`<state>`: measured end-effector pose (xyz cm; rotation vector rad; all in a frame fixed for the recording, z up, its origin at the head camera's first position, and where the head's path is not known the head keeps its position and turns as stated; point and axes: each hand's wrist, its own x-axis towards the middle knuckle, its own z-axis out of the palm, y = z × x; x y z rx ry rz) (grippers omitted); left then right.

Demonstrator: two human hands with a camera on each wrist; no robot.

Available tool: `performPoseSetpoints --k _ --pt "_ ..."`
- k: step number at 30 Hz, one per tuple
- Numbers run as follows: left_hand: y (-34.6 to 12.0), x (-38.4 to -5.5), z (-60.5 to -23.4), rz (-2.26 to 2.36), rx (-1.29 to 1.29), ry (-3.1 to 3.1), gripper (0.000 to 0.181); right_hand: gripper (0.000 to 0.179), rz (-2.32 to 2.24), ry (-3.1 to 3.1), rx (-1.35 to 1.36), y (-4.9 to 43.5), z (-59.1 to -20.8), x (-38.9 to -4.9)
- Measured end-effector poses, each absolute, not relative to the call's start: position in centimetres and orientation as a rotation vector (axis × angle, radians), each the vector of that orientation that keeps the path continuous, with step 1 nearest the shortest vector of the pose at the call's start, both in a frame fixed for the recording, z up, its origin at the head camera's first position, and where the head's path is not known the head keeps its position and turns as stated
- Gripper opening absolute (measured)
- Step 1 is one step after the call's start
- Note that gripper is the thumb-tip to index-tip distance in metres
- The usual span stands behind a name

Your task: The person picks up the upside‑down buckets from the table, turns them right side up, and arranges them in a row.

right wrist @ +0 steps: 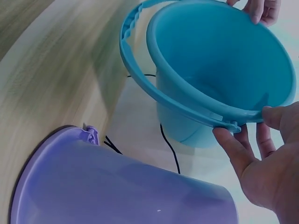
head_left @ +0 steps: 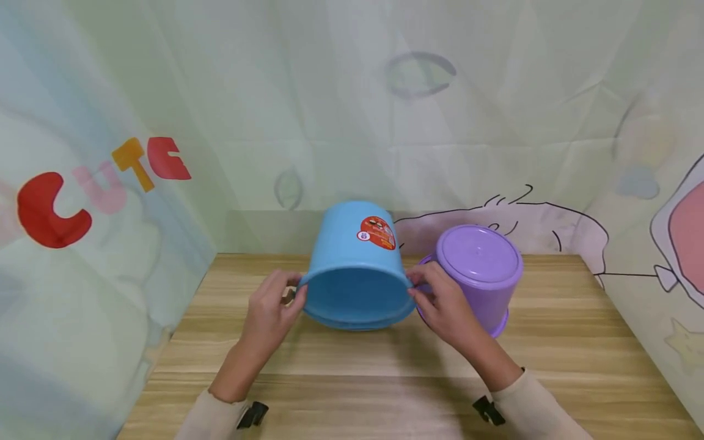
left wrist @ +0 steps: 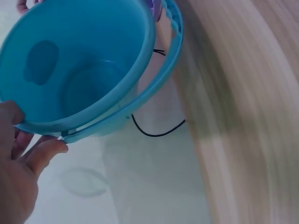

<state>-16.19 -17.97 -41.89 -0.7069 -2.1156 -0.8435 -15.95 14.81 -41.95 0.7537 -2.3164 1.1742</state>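
Note:
A blue plastic bucket (head_left: pixel 352 238) is tilted with its mouth toward me, showing a red oval sticker on its side. My left hand (head_left: pixel 271 308) pinches its rim on the left, and my right hand (head_left: pixel 442 302) pinches the opposite side of the rim. The blue handle (left wrist: pixel 159 81) hangs along the rim on the table side. In the right wrist view, the right fingers (right wrist: pixel 233 149) are at the handle's joint. Beside the right hand stands a purple bucket (head_left: pixel 486 302), upside down on the table, its base facing up.
The wood-grain table (head_left: pixel 352 391) runs back to a printed cloth (head_left: pixel 352 110) that hangs behind and at both sides. Dark cords or printed lines (right wrist: pixel 170 149) show beyond the table edge in the wrist views.

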Motion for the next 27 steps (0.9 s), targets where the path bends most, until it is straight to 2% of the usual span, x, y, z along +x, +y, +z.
performPoseSetpoints --k 27 --pt "-16.7 -17.0 -38.8 -0.813 -0.566 -2.285 0.025 0.032 1.031 -2.39 0.634 15.0 -38.9 -17.0"
